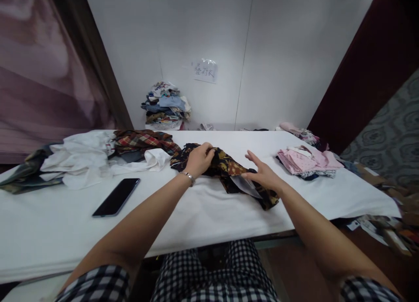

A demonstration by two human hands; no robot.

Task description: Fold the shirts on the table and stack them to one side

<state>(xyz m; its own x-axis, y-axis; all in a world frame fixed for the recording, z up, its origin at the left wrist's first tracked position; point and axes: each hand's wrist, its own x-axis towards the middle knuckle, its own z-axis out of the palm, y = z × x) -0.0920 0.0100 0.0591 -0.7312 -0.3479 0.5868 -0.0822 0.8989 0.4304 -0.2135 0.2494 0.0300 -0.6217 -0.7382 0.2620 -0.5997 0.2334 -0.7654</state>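
A dark garment with a yellow-brown pattern (229, 164) lies crumpled across the middle of the white-covered table. My left hand (200, 159) has its fingers closed on the upper left part of this patterned garment. Over the garment's right part is my right hand (262, 173), fingers apart, the thumb and index finger spread. A whitish piece (245, 186) shows within the garment just below my right hand. The fingertips of my left hand are partly hidden in the dark cloth.
Loose white clothes (81, 158) and a red plaid garment (144, 142) lie at the left, with a black phone (117, 197) in front. Folded pink clothes (307, 159) are stacked at the right. Another clothes pile (166, 103) stands by the wall.
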